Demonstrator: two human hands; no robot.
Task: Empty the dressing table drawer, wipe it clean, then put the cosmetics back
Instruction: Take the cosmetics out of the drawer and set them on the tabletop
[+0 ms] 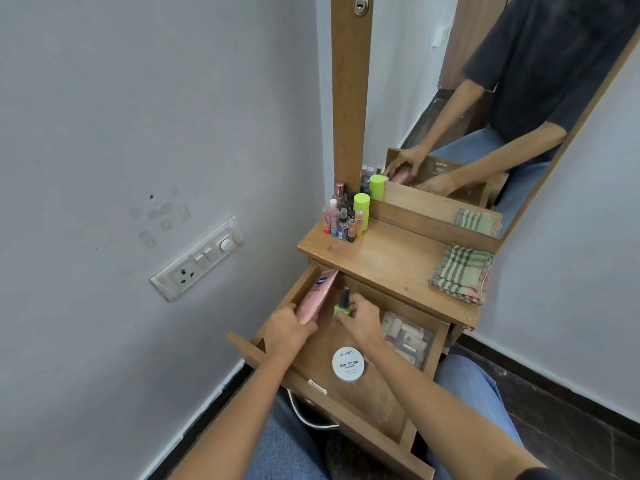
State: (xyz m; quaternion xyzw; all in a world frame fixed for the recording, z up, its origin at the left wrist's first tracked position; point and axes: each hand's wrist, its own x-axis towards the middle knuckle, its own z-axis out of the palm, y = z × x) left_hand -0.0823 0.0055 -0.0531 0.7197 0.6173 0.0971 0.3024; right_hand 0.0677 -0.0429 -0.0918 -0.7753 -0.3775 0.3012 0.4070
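Observation:
The wooden drawer [349, 419] of the dressing table stands pulled open below me. My left hand [289, 329] grips the lower end of a pink tube [318, 294] lying along the drawer's left side. My right hand [360, 318] pinches a small green nail polish bottle [343, 306] with a dark cap, upright near the drawer's back. A round white tub [348, 363] labelled nail polish sits in the drawer's middle. A clear pouch [408, 336] of small items lies at the right.
Several small bottles [343, 220] and a lime green can [362, 204] stand at the tabletop's [391, 258] back left. A folded checked cloth [462, 271] lies at its right. A mirror [450, 98] rises behind. A wall with a switch plate [197, 261] is close on the left.

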